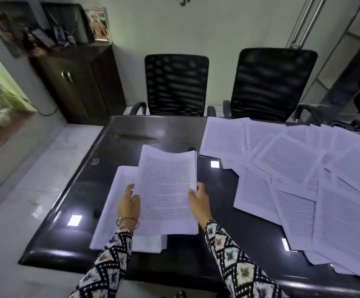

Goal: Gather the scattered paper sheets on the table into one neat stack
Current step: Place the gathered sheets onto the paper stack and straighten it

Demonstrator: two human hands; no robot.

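Where the fingers [132,188] of the left hand [129,206] meet the left edge of the bundle of sheets [167,190], only the thumb and the back of the hand show. The other fingers are tucked behind the paper, so the grip reads as a pinch on that edge. The right hand [199,201] pinches the opposite edge the same way, thumb on the printed face and the remaining fingers mostly hidden behind it. The bundle is raised off the desk [82,190] and tilted up toward the camera, its top edge bowed. Its right side shows it is several sheets thick.

Under it a lower pile [110,211] lies flat and askew at the near left of the desk, largely covered by the bundle and the left patterned sleeve [110,259]. Thin bangles [127,221] ring the left wrist.

The scattered sheets [293,168] overlap across the right half of the desk and are cut off by the frame's right edge. Their print is too small to read. Beyond the far edge stand two black mesh chairs [175,84], blurred. A dark cabinet [78,82] stands at far left, and the things on top of it are hard to make out.
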